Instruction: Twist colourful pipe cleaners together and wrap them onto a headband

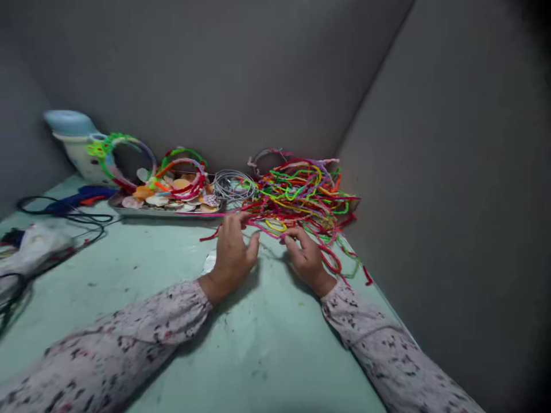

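Note:
My right hand (306, 259) pinches the end of a pink pipe cleaner (269, 231) between thumb and forefinger, a little above the table. The pipe cleaner runs left to the fingers of my left hand (232, 248). That hand has its thumb apart from its bent fingers, which are beside or against the pink strand; I cannot tell which. Behind both hands lies a tangled pile of colourful pipe cleaners (301, 186). A loop of red pipe cleaner (333, 259) rests beside my right hand. Partly hidden by my left wrist is a small shiny silver piece (209, 261).
A metal tray (172, 214) holds seashells, with pipe-cleaner-wrapped hoops (131, 143) on it. Next to it lies coiled grey wire (235, 185). At left are a blue glue gun (80, 198) with black cord, a plastic bag (37, 246) and a light-blue-lidded container (75, 137). Grey walls close in behind and right.

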A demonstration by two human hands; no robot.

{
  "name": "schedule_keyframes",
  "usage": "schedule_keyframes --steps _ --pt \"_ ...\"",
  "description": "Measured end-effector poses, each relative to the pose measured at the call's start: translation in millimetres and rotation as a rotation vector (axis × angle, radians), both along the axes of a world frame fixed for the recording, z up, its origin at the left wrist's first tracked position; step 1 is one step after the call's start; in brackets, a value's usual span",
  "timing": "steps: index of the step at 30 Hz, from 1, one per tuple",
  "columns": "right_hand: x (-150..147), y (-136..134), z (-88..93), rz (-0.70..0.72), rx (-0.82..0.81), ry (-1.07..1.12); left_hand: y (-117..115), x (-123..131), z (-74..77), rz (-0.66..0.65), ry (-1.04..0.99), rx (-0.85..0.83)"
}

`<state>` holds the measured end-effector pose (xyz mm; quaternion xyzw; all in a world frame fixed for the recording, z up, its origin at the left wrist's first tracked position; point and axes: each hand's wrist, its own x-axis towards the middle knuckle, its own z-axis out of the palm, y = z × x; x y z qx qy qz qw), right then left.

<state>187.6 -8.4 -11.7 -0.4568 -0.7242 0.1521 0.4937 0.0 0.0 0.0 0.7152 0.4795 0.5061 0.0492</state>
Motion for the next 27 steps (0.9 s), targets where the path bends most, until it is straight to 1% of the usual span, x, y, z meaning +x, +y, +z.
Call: schedule_keyframes --steps 8,14,16,20,23,25,27 --pt "1 0 -2.0 0.031 -0.011 0.039 12 -4 -7.7 0.039 -0.112 -0.113" --pt "2 0 -1.7 0.016 -0.016 0.033 16 -5 -12.1 -0.055 -0.143 -0.236" --pt "1 1 -1.7 0.004 -0.011 0.047 15 -5 -10.4 -0.064 -0.14 -0.227" --pt "0 3 -1.4 -0.013 -0.007 0.141 10 -5 -4.2 -0.073 -0.135 -0.089" --pt "0 4 -1.8 -0.037 -0.032 0.218 4 -4 -0.2 -0.122 -0.117 -0.018" --pt "0 5 -2.5 -0.041 -0.049 0.251 1 -2 1.1 -0.146 -0.111 -0.03" --pt "0 6 -3.1 -0.033 -0.055 0.263 -1 -1 0.8 -0.157 -0.125 -0.079"
